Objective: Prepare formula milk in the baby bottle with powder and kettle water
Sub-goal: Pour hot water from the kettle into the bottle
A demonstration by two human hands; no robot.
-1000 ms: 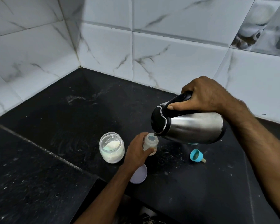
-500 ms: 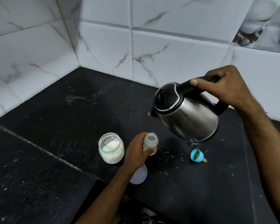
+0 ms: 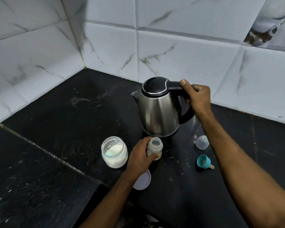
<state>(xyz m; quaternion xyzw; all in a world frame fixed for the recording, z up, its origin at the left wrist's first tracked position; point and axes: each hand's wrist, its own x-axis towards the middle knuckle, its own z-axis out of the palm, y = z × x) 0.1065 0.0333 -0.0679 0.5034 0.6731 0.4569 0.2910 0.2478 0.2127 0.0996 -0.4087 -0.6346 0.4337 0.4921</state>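
My left hand (image 3: 141, 156) grips the small open baby bottle (image 3: 155, 148), which stands upright on the black counter (image 3: 76, 122). My right hand (image 3: 198, 98) holds the black handle of the steel kettle (image 3: 158, 111). The kettle is upright just behind the bottle, its base at or just above the counter, its lid closed and its spout pointing left. An open glass jar of white powder (image 3: 114, 152) stands left of the bottle.
A teal teat ring (image 3: 204, 161) lies right of the bottle, a clear bottle cap (image 3: 202, 142) behind it. A pale round lid (image 3: 142, 180) lies under my left wrist. Tiled walls meet in a corner behind. Powder specks dot the counter.
The kettle was tipped over the bottle's mouth; my right hand has swung it upright and moved it back behind the bottle. My left hand and the bottle stayed in place.
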